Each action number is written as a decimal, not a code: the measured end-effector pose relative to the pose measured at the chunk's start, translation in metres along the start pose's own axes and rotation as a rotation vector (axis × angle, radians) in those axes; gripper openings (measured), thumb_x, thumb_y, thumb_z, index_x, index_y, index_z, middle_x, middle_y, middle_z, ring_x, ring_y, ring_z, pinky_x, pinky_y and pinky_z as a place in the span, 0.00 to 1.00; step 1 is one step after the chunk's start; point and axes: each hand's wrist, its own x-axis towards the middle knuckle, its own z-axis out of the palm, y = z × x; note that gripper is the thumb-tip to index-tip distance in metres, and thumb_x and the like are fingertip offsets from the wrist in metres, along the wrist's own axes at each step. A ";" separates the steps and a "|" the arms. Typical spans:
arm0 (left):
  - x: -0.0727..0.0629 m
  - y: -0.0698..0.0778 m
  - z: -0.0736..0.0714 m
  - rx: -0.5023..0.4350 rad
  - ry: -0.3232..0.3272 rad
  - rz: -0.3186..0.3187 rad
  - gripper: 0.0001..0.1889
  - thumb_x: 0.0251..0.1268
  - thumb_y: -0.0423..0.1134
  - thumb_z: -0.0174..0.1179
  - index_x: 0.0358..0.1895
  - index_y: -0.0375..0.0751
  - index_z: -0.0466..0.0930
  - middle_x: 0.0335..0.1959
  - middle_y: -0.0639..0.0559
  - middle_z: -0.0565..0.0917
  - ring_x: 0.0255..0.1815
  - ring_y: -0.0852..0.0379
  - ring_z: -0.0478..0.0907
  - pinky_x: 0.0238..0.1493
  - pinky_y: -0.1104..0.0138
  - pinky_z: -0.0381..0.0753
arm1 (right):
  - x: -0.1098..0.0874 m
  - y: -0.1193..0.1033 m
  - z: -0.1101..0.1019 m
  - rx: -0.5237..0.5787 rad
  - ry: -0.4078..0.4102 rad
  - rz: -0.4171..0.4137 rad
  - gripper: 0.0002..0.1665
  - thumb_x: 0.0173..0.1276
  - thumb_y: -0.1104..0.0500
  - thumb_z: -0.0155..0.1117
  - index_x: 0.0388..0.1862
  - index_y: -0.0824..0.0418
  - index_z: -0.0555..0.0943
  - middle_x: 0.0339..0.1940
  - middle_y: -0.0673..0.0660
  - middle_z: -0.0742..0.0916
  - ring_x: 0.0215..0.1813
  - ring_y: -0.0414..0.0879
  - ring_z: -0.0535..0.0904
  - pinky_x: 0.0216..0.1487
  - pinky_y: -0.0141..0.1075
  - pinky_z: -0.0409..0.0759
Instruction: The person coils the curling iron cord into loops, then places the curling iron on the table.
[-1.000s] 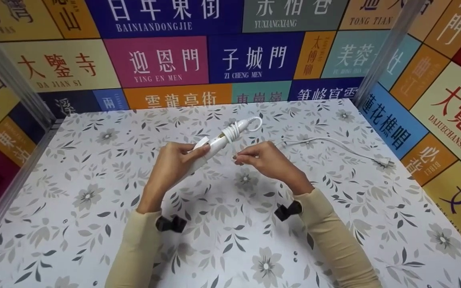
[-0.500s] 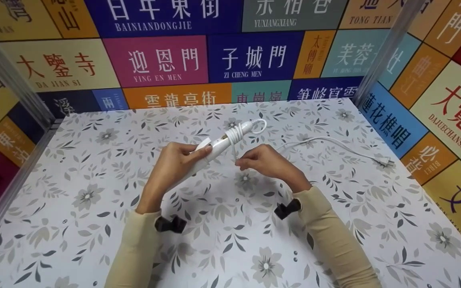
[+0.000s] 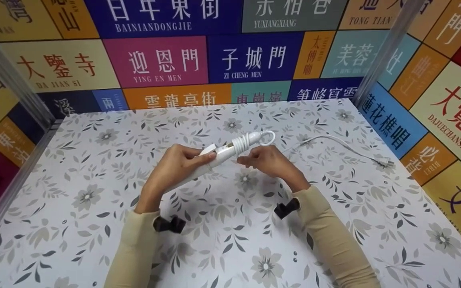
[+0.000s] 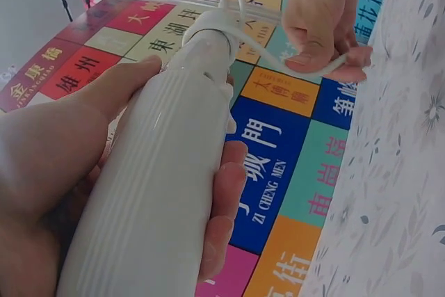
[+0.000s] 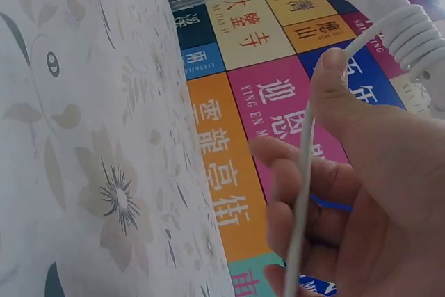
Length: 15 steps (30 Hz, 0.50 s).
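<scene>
A long white corded appliance (image 3: 224, 154), shaped like a hair straightener, is held at a slant above the table. My left hand (image 3: 178, 164) grips its body, thumb on top near a raised white tab (image 3: 207, 149). In the left wrist view the ribbed body (image 4: 153, 165) fills the palm. Several turns of white cord (image 3: 241, 144) wrap its narrow end, and a cord loop (image 3: 269, 138) sticks out past the tip. My right hand (image 3: 268, 161) holds the loose cord between thumb and curled fingers; the right wrist view shows this cord (image 5: 306, 151) crossing the fingers.
The cord's free length (image 3: 334, 140) trails over the flower-patterned table (image 3: 214, 240) to a plug (image 3: 383, 161) near the right edge. Panels of coloured signs (image 3: 254, 56) stand behind and at both sides. Black wrist devices (image 3: 170, 225) sit at the cuffs.
The appliance's cord-wrapped end has tipped lower and shifted right, toward the right hand. My right hand stays close by, now partly behind the wrapped end, still on the cord. The plug has not moved.
</scene>
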 end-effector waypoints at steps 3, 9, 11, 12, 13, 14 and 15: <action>0.000 -0.001 -0.001 0.018 -0.021 0.014 0.25 0.59 0.66 0.65 0.47 0.51 0.90 0.36 0.51 0.89 0.30 0.55 0.78 0.31 0.66 0.76 | 0.001 0.001 -0.001 0.068 0.029 -0.049 0.16 0.65 0.44 0.71 0.31 0.55 0.85 0.19 0.47 0.81 0.25 0.42 0.72 0.31 0.36 0.70; -0.001 -0.004 0.000 0.028 -0.084 0.073 0.23 0.59 0.66 0.65 0.45 0.53 0.91 0.31 0.52 0.88 0.23 0.58 0.72 0.25 0.68 0.69 | 0.001 0.003 -0.008 0.171 0.084 -0.225 0.06 0.65 0.58 0.72 0.33 0.60 0.86 0.27 0.52 0.84 0.30 0.34 0.73 0.40 0.32 0.74; -0.001 -0.004 0.001 0.027 -0.101 0.092 0.22 0.59 0.65 0.65 0.43 0.53 0.91 0.28 0.53 0.86 0.21 0.59 0.68 0.22 0.69 0.65 | -0.001 0.004 -0.010 0.183 0.108 -0.297 0.04 0.64 0.65 0.72 0.30 0.64 0.86 0.28 0.55 0.87 0.29 0.33 0.74 0.39 0.30 0.74; -0.001 -0.005 0.001 0.028 -0.107 0.098 0.21 0.60 0.65 0.65 0.42 0.53 0.92 0.27 0.52 0.85 0.20 0.59 0.66 0.22 0.69 0.64 | -0.001 0.005 -0.011 0.185 0.117 -0.325 0.05 0.63 0.68 0.71 0.28 0.68 0.84 0.26 0.57 0.86 0.27 0.34 0.72 0.37 0.31 0.72; 0.000 -0.005 0.002 0.030 -0.114 0.103 0.20 0.60 0.64 0.66 0.42 0.53 0.92 0.27 0.52 0.85 0.19 0.59 0.65 0.21 0.69 0.63 | -0.001 0.006 -0.012 0.193 0.122 -0.347 0.06 0.63 0.71 0.69 0.26 0.70 0.82 0.24 0.58 0.84 0.26 0.36 0.70 0.35 0.31 0.70; 0.000 -0.005 0.002 0.034 -0.120 0.106 0.20 0.61 0.63 0.66 0.41 0.53 0.92 0.27 0.52 0.85 0.19 0.59 0.65 0.21 0.69 0.62 | -0.001 0.006 -0.012 0.193 0.123 -0.353 0.06 0.63 0.72 0.68 0.26 0.70 0.82 0.23 0.57 0.83 0.26 0.36 0.68 0.35 0.31 0.68; 0.000 -0.005 0.002 0.039 -0.124 0.110 0.19 0.61 0.62 0.66 0.40 0.53 0.92 0.27 0.52 0.85 0.19 0.59 0.64 0.21 0.69 0.62 | -0.001 0.007 -0.013 0.189 0.125 -0.344 0.05 0.63 0.73 0.66 0.27 0.70 0.82 0.24 0.57 0.83 0.26 0.36 0.68 0.34 0.30 0.68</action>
